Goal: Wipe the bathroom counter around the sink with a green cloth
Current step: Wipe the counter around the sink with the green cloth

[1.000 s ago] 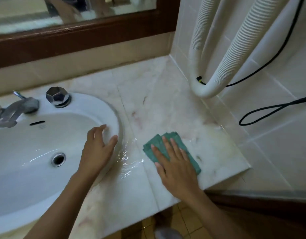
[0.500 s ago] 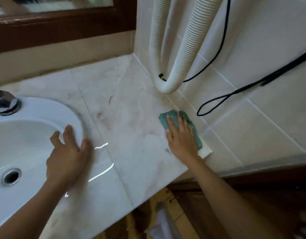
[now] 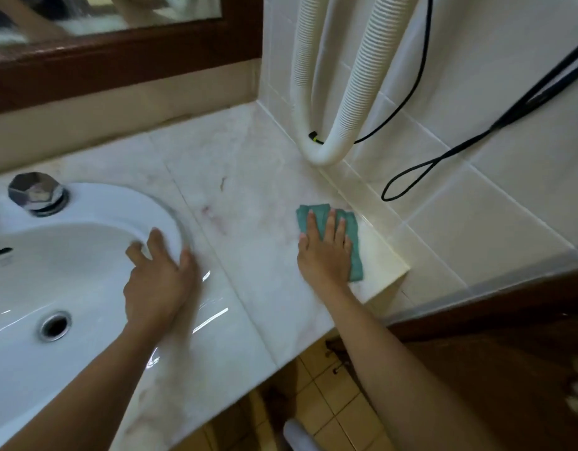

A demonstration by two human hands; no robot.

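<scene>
A folded green cloth [image 3: 355, 255] lies flat on the pale marble counter [image 3: 248, 196] near its right end, close to the tiled wall. My right hand [image 3: 325, 255] presses down on the cloth with fingers spread, covering most of it. A white oval sink [image 3: 85, 242] is set into the counter at the left. My left hand [image 3: 157, 281] rests palm down on the sink's right rim, fingers apart, holding nothing. Wet streaks shine on the counter just right of that hand.
A chrome tap knob [image 3: 37, 193] stands at the sink's back. A white ribbed hose [image 3: 330, 92] loops down the tiled right wall, with a black cable [image 3: 443, 157] beside it. A wood-framed mirror [image 3: 118, 60] runs along the back. The counter's front edge drops to a tiled floor [image 3: 330, 402].
My right hand slid the cloth from the counter's front middle to the right, towards the wall. The left hand stayed on the sink rim. The view shifted.
</scene>
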